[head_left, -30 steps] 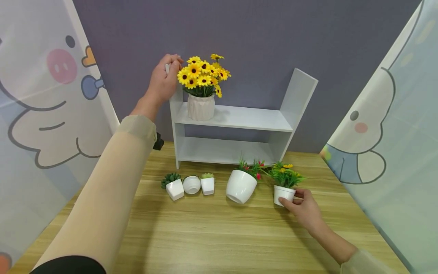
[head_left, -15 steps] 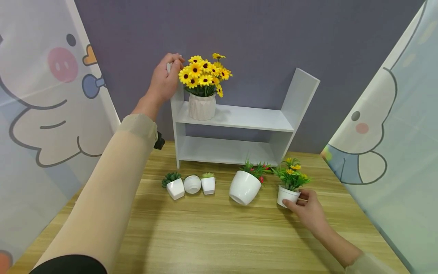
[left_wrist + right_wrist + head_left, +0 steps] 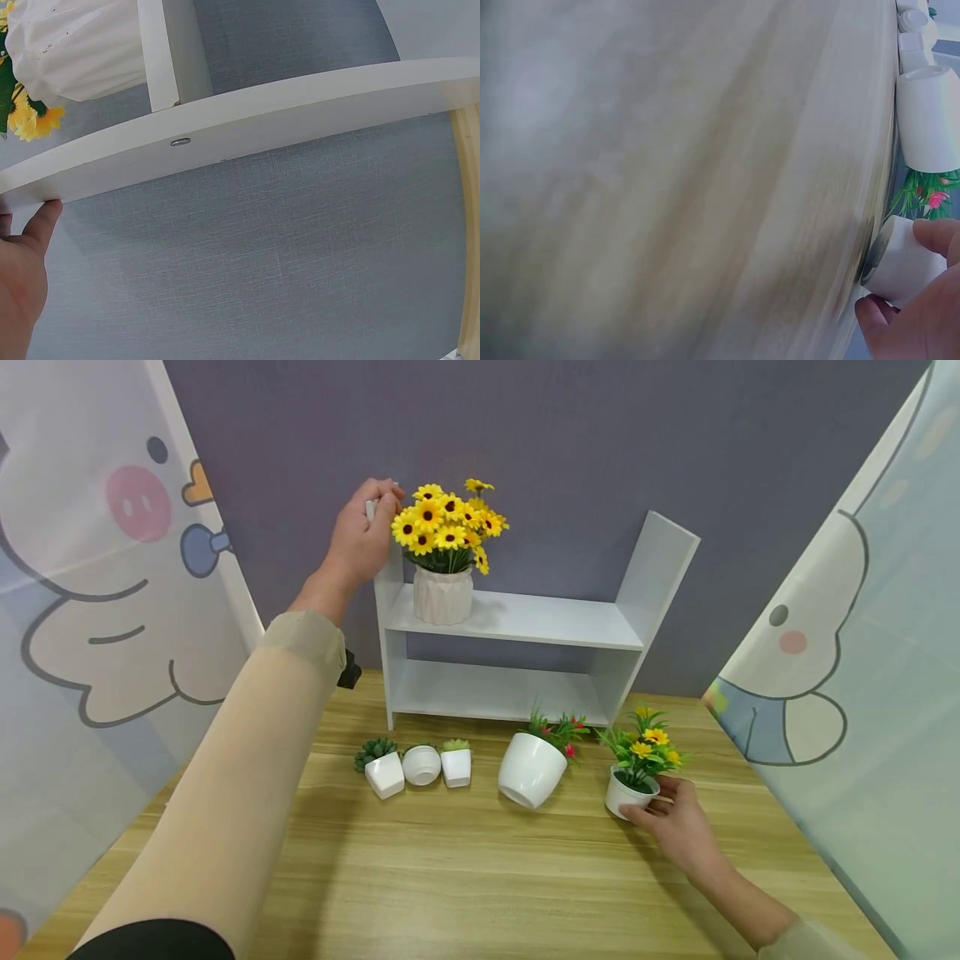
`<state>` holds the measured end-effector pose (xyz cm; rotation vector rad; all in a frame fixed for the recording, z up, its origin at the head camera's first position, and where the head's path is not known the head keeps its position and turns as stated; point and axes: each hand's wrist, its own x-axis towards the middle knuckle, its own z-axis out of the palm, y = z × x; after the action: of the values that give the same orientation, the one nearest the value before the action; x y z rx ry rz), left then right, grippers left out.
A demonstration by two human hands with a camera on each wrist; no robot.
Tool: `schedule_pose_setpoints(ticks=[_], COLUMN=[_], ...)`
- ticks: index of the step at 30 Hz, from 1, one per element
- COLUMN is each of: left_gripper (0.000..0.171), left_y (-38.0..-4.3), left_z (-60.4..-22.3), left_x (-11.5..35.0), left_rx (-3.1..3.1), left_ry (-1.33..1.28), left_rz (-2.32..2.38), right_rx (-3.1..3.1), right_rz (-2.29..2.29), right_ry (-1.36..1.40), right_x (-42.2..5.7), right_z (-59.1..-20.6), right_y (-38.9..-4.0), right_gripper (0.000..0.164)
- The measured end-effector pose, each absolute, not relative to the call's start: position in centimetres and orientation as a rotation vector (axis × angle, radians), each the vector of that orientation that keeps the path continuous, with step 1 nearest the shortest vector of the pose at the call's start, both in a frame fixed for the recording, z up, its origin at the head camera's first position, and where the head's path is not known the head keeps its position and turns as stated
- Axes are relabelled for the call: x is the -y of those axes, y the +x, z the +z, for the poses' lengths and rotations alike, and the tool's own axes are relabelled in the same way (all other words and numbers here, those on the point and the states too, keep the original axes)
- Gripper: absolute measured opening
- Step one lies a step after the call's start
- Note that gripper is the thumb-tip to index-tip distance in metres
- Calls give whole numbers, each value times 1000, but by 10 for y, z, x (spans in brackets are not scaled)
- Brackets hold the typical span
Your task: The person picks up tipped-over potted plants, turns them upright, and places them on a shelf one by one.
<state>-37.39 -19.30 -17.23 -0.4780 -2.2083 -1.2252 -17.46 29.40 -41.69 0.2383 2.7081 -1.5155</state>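
Observation:
My left hand (image 3: 366,529) grips the upper end of the left side panel of a white shelf (image 3: 525,614); in the left wrist view my thumb (image 3: 43,225) touches the panel's face. On the upper board, beside that hand, stands a ribbed white pot (image 3: 442,596) of yellow flowers. Low on the right, my right hand (image 3: 678,827) holds a small white flowerpot (image 3: 628,793) between thumb and fingers. Green leaves and yellow flowers (image 3: 648,745) fill this pot, and its rim faces partly toward me. The right wrist view shows the same flowerpot (image 3: 906,262) near the tabletop.
A larger white pot (image 3: 531,771) with red flowers lies tipped on the wooden table (image 3: 465,877). To its left lie three small white succulent pots (image 3: 385,774) in a row. A grey wall (image 3: 540,435) stands behind the shelf, with printed cartoon panels on both sides.
My right hand has shifted slightly right and stood the flowerpot more upright, so its inside now shows. The larger white pot has rocked slightly. My left hand keeps its grip.

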Motion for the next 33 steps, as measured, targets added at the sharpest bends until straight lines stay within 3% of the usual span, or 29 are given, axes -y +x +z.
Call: schedule_pose_setpoints(ticks=[16,27,33], left_gripper=[36,37,37], left_y=[-375,-375,-376], left_z=[-173,-173,-173], left_x=[194,194,194], left_rx=[2214,2209,2211], left_ry=[-484,-481,-478], left_rz=[-1232,-1241,-1247], right_rx=[-2826,-2857,-2902], right_rz=[-1495,-1443,-1433], right_ry=[91,69,-19], right_x=[-278,-267,-266], right_z=[-426,-425,-428], right_y=[-190,-196,-199], right_gripper=[91,104,99])
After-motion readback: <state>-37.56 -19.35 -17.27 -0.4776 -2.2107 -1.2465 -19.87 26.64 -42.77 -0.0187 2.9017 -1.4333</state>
